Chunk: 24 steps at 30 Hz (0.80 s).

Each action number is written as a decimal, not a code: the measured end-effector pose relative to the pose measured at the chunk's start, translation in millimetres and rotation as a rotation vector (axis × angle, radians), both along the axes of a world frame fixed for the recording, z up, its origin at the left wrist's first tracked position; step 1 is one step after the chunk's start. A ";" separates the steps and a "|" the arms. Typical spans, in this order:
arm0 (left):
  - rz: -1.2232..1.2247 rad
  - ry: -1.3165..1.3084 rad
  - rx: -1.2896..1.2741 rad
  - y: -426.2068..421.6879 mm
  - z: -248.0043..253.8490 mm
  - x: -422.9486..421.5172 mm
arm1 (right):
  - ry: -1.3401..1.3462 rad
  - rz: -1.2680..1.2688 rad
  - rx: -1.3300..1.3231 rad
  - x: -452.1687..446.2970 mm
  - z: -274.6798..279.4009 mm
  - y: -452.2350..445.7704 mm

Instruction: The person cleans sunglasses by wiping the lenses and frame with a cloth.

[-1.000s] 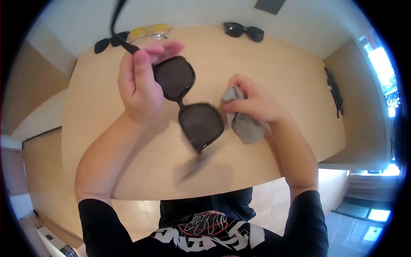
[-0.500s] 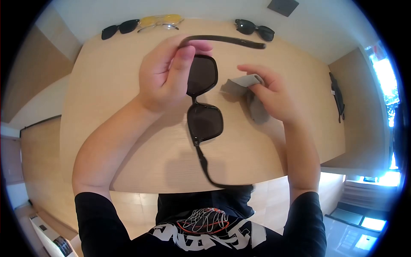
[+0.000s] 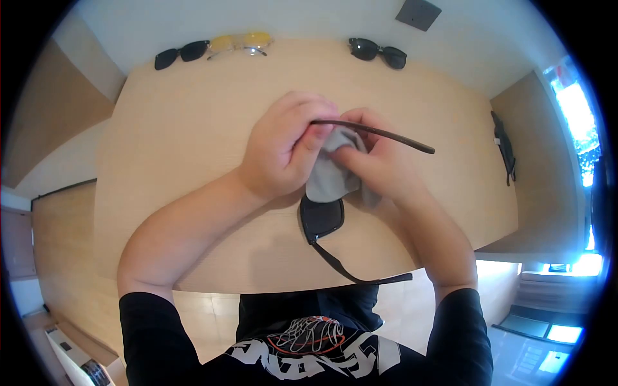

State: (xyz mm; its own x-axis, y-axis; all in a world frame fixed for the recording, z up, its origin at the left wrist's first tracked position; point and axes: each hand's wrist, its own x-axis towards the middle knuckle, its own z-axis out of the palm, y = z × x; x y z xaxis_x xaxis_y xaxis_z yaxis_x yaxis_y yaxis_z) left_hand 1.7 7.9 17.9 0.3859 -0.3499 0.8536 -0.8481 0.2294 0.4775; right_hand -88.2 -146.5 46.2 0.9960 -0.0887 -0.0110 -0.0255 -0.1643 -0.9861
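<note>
A pair of black sunglasses (image 3: 322,219) with dark lenses is held above the table, turned so one lens hangs below the other. My left hand (image 3: 283,147) is closed on the frame near the upper hinge, and one temple arm sticks out from it to the right. The other temple arm curves down past the table's front edge. My right hand (image 3: 380,157) pinches a grey cloth (image 3: 331,175) against the upper lens. That lens is hidden behind the cloth and fingers.
Along the back of the wooden table (image 3: 206,135) lie black sunglasses (image 3: 182,55), yellow-lensed glasses (image 3: 241,43) with a thin-framed pair's parts showing below, and another dark pair (image 3: 378,53). A dark strap-like item (image 3: 504,148) lies by the right side panel.
My right hand has moved left and brought the cloth onto the upper lens. My left hand has shifted right and down with the sunglasses, whose lower lens has dropped nearer the table's front edge.
</note>
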 end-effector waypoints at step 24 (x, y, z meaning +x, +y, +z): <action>-0.165 0.059 0.100 9.8 2.2 -9.7 | -0.103 0.037 -0.328 5.9 -12.2 10.6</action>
State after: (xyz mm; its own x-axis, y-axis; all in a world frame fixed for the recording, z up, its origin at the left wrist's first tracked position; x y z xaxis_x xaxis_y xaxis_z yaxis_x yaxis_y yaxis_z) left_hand -8.0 17.7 20.1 0.3650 -0.4946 0.7888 -0.7728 0.3115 0.5530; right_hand -82.3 -135.9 34.1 0.9930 -0.0343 0.1128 0.0834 -0.4719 -0.8777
